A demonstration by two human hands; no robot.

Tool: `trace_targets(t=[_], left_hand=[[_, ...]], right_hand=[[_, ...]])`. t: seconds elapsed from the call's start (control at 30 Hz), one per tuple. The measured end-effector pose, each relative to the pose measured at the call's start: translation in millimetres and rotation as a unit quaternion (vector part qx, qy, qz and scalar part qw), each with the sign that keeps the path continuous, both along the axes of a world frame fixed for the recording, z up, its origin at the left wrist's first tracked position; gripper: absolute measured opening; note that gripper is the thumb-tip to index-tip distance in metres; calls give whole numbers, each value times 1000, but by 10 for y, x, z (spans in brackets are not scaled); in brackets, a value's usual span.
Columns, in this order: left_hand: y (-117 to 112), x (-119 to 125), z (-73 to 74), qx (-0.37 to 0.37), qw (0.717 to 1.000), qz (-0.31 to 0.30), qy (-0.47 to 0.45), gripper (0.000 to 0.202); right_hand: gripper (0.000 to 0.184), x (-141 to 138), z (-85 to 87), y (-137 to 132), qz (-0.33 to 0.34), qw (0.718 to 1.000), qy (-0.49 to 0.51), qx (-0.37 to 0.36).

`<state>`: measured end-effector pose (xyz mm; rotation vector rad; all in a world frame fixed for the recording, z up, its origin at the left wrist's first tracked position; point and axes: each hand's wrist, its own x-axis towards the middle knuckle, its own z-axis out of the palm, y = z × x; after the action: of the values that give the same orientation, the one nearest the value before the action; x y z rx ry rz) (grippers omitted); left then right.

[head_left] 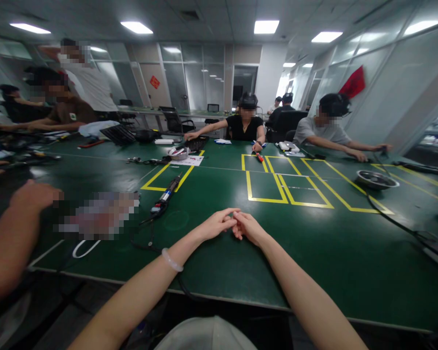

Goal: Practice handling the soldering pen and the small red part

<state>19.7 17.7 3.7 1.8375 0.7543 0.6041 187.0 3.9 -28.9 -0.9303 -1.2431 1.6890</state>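
Observation:
My left hand [217, 224] and my right hand [247, 226] rest together on the green table [314, 253], fingertips touching at the middle. Both sets of fingers are curled loosely against each other and nothing shows between them. A pale bracelet [172, 260] circles my left wrist. The nearest object is a soldering iron [167, 195] lying to the left of my hands, its black cable [146, 238] looping toward the table's front edge.
Yellow tape rectangles [277, 187] mark the table ahead. A metal bowl [375, 179] sits at right with a black cable [397, 221] running past it. Another person's arm [10, 228] reaches in at left. Several people sit around the far side.

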Motion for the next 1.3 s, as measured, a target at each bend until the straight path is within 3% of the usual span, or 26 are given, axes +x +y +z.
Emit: trace_targets(t=[0.23,0.4,0.6,1.0,1.3], left_hand=[[-47,-71,24,-78,994,-23,-70,64],[-54,-113,-5,-126,985,-42,-113,64],[-28,-135,-59,-184,970,-28,-155,67],[-33,-137,-46,-132,985,2,-110,64],[-18,-201,-12,-56,995,8,-84,62]], right_hand=[[43,-12,49,-58,45,996,59,-56],[42,-1,57,-58,74,994,76,-36],[40,17,-9,-10,37,994,87,-49],[40,32,-77,28,31,996,82,-23],[39,36,20,-28,31,997,71,-15]])
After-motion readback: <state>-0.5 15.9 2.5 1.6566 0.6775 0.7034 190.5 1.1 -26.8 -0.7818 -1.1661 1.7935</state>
